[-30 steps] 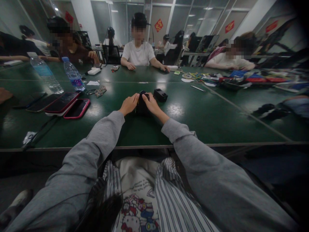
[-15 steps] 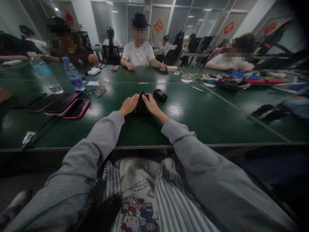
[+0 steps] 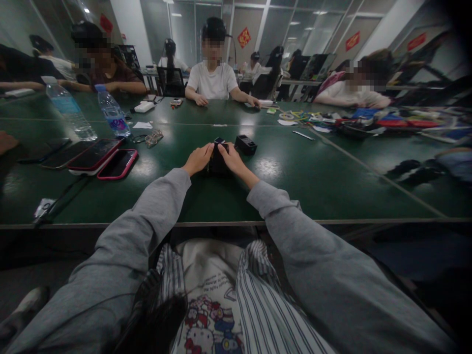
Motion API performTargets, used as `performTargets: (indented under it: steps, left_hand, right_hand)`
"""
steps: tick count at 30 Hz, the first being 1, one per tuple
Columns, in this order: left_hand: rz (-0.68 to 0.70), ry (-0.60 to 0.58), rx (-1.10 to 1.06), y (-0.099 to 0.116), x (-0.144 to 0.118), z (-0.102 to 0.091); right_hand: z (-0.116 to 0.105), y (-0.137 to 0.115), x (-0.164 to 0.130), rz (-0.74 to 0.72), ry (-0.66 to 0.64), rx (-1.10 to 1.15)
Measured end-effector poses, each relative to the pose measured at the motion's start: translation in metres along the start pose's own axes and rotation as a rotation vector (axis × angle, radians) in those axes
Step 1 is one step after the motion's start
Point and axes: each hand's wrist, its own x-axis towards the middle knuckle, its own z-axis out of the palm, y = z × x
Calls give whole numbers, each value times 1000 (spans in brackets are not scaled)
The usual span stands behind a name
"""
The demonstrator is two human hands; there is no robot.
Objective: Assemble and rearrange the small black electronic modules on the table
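A small black box-like object (image 3: 218,162) stands on the green table (image 3: 302,182) straight ahead. My left hand (image 3: 198,159) grips its left side and my right hand (image 3: 232,159) grips its right side, fingers curled over the top. Much of the object is hidden between my hands. A second small black open-topped box (image 3: 245,144) sits just beyond my right hand, apart from it. Grey sleeves cover both my arms.
Several phones (image 3: 99,160) lie at the left, with two water bottles (image 3: 110,114) and glasses (image 3: 149,139) behind them. Colourful clutter (image 3: 368,123) fills the right far side. Three people sit across the table; the middle one's hands (image 3: 201,101) rest on it.
My hands and the black object stay where they were. The person at the far left has drawn a hand back from the white item on the table.
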Motion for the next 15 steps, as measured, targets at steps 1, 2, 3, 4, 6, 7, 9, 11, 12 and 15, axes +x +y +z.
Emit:
performTargets:
  steps: [1, 2, 3, 4, 6, 7, 9, 11, 12, 15]
  left_hand:
    - [-2, -2, -1, 0, 0, 0]
    - [-2, -4, -2, -1, 0, 0]
    - [0, -6, -4, -1, 0, 0]
    - [4, -9, -7, -1, 0, 1]
    - [11, -15, -11, -2, 0, 1]
    - [15, -14, -14, -2, 1, 1]
    - [16, -14, -16, -3, 1, 2]
    - [9, -12, -12, -3, 2, 3]
    - [3, -14, -8, -3, 2, 3]
    - [-14, -24, -3, -3, 3, 4]
  right_hand:
    - [0, 0, 0, 3, 0, 4]
    - [0, 1, 0, 6, 1, 7]
    - [1, 1, 1, 12, 4, 8]
    - [1, 1, 1, 18, 6, 6]
    - [1, 1, 1, 35, 8, -7]
    - [1, 1, 1, 42, 7, -14]
    - [1, 2, 1, 45, 2, -21]
    - [1, 3, 2, 36, 0, -15]
    - [1, 3, 2, 32, -1, -8]
    - [2, 5, 3, 40, -2, 4]
